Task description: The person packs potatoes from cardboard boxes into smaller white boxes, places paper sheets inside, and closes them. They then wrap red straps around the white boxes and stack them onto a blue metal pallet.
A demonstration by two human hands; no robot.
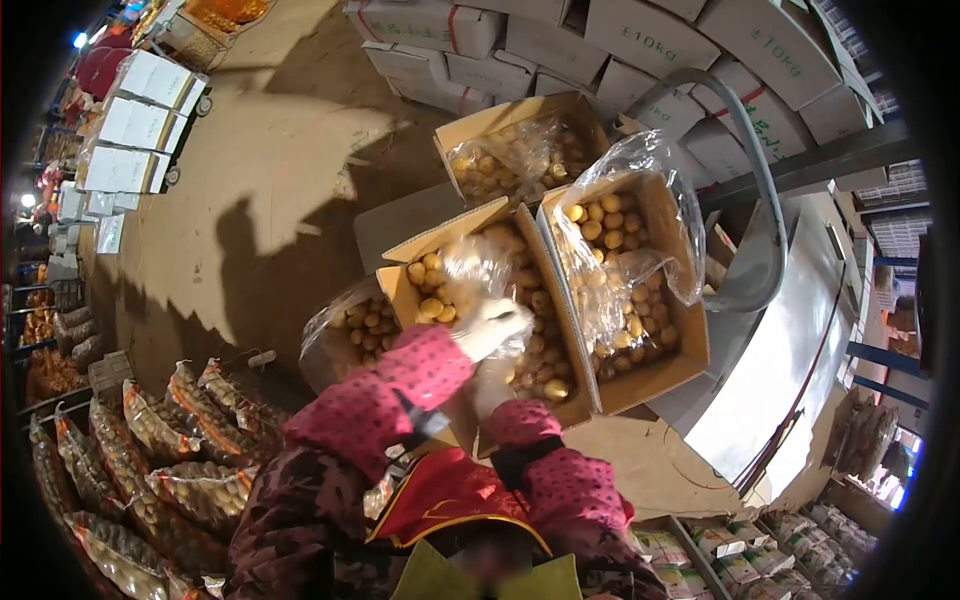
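My left hand (495, 325), in a pale glove, reaches over an open cardboard box (570, 345) of small potatoes (540, 350). Its fingers are closed at the clear plastic liner (478, 268) bunched in that box. Lower down, my right hand (490, 387) is in shadow at the near side of the same box, blurred and partly covered by its sleeve. To the right stands another open box (652, 392) of potatoes, its plastic liner folded outward over the rim. A third open box (470, 140) sits behind, and a plastic-lined lot of potatoes (365, 325) lies at the left.
Stacked white cartons (640, 40) line the back. A curved metal handle (770, 200) rises beside a metal surface (770, 400) at the right. Several filled clear bags (200, 490) lie at lower left. White cartons (140, 120) stand on a wheeled cart at the far left.
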